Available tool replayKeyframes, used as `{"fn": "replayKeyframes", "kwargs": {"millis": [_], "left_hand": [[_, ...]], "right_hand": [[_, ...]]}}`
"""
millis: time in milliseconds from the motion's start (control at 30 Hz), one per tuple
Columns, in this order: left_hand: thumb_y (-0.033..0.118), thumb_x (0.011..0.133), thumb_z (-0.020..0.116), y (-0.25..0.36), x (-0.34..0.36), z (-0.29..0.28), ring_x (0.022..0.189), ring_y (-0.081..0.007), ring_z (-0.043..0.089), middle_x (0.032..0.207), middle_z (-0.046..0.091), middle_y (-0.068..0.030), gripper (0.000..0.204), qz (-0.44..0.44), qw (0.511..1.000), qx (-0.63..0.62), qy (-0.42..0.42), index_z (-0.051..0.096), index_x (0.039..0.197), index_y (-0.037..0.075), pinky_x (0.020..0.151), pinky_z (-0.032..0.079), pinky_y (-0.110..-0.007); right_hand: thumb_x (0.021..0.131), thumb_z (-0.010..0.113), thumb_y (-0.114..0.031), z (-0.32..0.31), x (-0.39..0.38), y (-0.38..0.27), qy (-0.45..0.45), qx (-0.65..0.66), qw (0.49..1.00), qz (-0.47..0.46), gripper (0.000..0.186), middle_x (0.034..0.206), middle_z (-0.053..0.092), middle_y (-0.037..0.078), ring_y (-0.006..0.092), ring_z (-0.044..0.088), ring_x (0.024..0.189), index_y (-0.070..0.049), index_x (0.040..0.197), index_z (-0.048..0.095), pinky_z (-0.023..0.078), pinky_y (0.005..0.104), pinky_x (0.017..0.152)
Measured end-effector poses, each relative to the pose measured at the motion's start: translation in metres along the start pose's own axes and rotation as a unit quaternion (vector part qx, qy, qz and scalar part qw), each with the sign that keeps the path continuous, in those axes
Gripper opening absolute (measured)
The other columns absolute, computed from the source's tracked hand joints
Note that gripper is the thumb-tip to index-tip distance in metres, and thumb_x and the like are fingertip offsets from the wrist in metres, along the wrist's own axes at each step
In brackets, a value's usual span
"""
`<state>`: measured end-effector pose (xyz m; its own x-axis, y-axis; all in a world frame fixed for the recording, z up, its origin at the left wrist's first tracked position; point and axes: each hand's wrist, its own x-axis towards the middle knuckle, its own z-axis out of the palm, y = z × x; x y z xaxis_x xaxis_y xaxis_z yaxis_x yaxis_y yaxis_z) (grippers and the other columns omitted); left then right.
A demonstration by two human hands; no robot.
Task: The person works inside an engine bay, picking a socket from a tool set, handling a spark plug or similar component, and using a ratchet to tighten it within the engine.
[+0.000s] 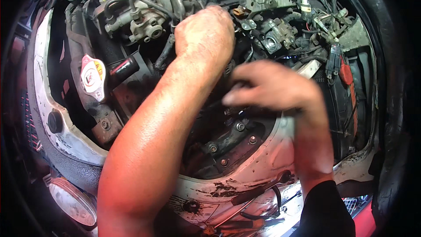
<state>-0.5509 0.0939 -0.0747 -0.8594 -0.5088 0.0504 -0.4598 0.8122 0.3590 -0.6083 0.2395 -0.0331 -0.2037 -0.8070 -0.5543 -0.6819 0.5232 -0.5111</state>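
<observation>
My left hand (204,35) reaches into the upper middle of an engine bay, its fingers curled down among hoses and metal parts; whatever they grip is hidden beneath it. Below and to its right, my right hand (272,87) is blurred, fingers apart and bent, with nothing visible in them, over dark parts in the bay. A metal pump-like part (147,26) with pipes is left of my left hand, and a silver valve housing (276,37) with wiring is to its right. Below my right hand sits a dark bolted bracket (232,142).
A radiator cap (93,78) is at left, a dark battery-like box (342,123) at right. Tools (245,226), some orange-handled, lie past the pale front panel (52,149). A round lamp (70,199) is at lower left; dark body edges frame the bay.
</observation>
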Motion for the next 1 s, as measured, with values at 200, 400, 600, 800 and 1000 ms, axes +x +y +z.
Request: {"fn": "replayKeyframes", "kwargs": {"millis": [200, 400, 600, 800, 1000], "left_hand": [[0.011, 0.090, 0.060, 0.001, 0.002, -0.001, 0.099, -0.0258, 0.074, 0.105, 0.076, -0.0129, 0.026, -0.015, 0.999, -0.019, -0.024, 0.069, 0.113, 0.001, 0.080, 0.060, -0.036], [0.012, 0.092, 0.059, 0.002, 0.002, 0.001, 0.101, -0.0272, 0.074, 0.105, 0.075, -0.0151, 0.027, -0.011, 0.997, -0.074, -0.034, 0.066, 0.113, -0.003, 0.083, 0.059, -0.037], [0.013, 0.092, 0.060, 0.001, 0.001, 0.002, 0.104, -0.0277, 0.073, 0.109, 0.074, -0.0160, 0.031, 0.000, 0.997, -0.065, -0.044, 0.063, 0.119, -0.003, 0.083, 0.060, -0.039], [0.013, 0.092, 0.061, 0.003, 0.001, -0.001, 0.106, -0.0272, 0.073, 0.111, 0.074, -0.0161, 0.031, -0.004, 0.996, -0.076, -0.039, 0.064, 0.119, -0.003, 0.085, 0.059, -0.038], [0.014, 0.092, 0.063, 0.002, 0.000, -0.003, 0.106, -0.0267, 0.073, 0.113, 0.074, -0.0141, 0.034, 0.004, 0.995, -0.076, -0.061, 0.063, 0.121, -0.002, 0.086, 0.059, -0.039]], "right_hand": [[0.084, 0.080, -0.025, -0.046, -0.008, 0.070, 0.455, -0.059, 0.848, 0.265, 0.062, 0.113, 0.071, 0.019, 0.0278, 0.070, 0.100, 0.005, 0.133, 0.057, 0.054, 0.0360, 0.090], [0.078, 0.085, -0.040, -0.047, 0.037, 0.127, 0.330, -0.189, 0.864, 0.329, 0.097, 0.149, 0.045, 0.029, 0.0387, 0.050, 0.135, -0.001, 0.152, 0.034, 0.044, 0.0445, 0.111], [0.072, 0.086, -0.050, -0.072, 0.068, 0.144, 0.211, -0.189, 0.881, 0.378, 0.115, 0.151, 0.040, 0.032, 0.0417, 0.045, 0.139, -0.002, 0.157, 0.024, 0.043, 0.0434, 0.113], [0.073, 0.086, -0.045, -0.069, 0.064, 0.158, 0.207, -0.194, 0.878, 0.385, 0.112, 0.154, 0.035, 0.031, 0.0416, 0.043, 0.141, -0.005, 0.158, 0.025, 0.041, 0.0429, 0.115], [0.071, 0.088, -0.042, -0.069, 0.064, 0.170, 0.234, -0.156, 0.881, 0.381, 0.112, 0.155, 0.036, 0.029, 0.0400, 0.045, 0.139, -0.010, 0.159, 0.026, 0.041, 0.0408, 0.115]]}}
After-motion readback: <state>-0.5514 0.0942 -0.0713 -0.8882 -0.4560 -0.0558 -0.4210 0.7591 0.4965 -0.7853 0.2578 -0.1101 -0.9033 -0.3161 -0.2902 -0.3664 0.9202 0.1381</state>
